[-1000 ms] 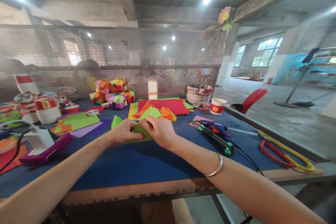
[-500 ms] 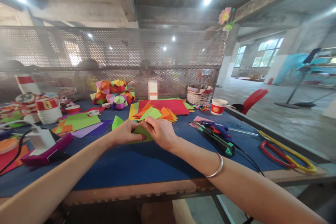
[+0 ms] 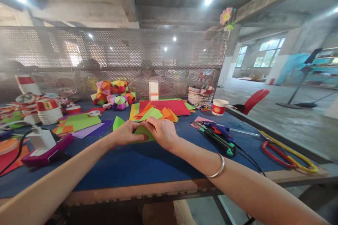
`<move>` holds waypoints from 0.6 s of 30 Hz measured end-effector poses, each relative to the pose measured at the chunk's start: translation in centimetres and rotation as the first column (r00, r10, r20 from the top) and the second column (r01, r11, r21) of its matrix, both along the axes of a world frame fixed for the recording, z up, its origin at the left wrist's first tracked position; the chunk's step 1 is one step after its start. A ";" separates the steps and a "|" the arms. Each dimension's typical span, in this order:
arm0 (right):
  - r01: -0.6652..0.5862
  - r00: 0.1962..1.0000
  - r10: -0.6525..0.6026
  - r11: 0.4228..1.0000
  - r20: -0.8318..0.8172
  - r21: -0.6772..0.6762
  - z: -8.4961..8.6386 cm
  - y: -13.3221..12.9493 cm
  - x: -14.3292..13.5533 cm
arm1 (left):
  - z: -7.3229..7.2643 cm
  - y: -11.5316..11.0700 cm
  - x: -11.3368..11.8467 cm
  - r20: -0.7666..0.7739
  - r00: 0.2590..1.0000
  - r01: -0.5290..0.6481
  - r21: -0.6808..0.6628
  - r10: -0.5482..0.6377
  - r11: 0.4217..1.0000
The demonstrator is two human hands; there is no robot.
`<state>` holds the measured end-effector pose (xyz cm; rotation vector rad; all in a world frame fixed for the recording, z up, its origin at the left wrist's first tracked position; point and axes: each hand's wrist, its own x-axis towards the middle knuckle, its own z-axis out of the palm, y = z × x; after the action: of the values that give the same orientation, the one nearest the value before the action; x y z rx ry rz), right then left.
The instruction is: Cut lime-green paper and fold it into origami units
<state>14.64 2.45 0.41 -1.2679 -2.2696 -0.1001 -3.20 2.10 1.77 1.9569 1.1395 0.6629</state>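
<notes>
A folded green paper piece (image 3: 143, 133) lies low over the blue table top (image 3: 137, 165), pinched from both sides. My left hand (image 3: 126, 133) grips its left part with thumb on top. My right hand (image 3: 161, 132) holds its right part, fingertips meeting the left hand's at the fold. A silver bangle (image 3: 218, 167) sits on my right forearm. Much of the paper is hidden under my fingers. Another small green folded piece (image 3: 117, 122) rests just behind my left hand.
A stack of coloured paper sheets (image 3: 161, 109) lies behind my hands, folded paper balls (image 3: 113, 94) farther back. A glue gun and cutter (image 3: 218, 134) lie right, red and yellow rings (image 3: 287, 153) at the right edge. Paper cups (image 3: 47, 110) and a purple device (image 3: 43, 146) stand left. A mesh screen (image 3: 113, 59) closes the back.
Hands stay on the green paper; my fingers have shifted very slightly along the fold. Nothing else has moved.
</notes>
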 end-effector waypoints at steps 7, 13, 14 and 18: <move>0.073 0.992 -0.073 0.997 0.098 0.009 0.1 -0.3 -0.3 | -0.1 -0.2 0.2 0.043 0.996 -0.070 -0.051 0.072 0.996; 0.083 0.983 -0.090 0.995 0.162 0.051 -0.2 -0.1 -0.4 | -0.4 -0.5 0.4 0.115 0.982 -0.117 -0.251 0.149 0.961; 0.082 0.982 -0.091 0.995 0.165 0.058 -0.2 -0.1 -0.4 | -0.4 -0.5 0.4 0.115 0.981 -0.124 -0.260 0.159 0.958; 0.081 0.982 -0.094 0.993 0.166 0.082 -0.3 0.1 -0.4 | -0.3 -0.5 0.5 0.108 0.979 -0.139 -0.268 0.173 0.953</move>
<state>14.20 2.52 0.07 -1.3657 -2.3275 -0.3334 -2.75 1.56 1.47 1.5923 1.2421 0.6763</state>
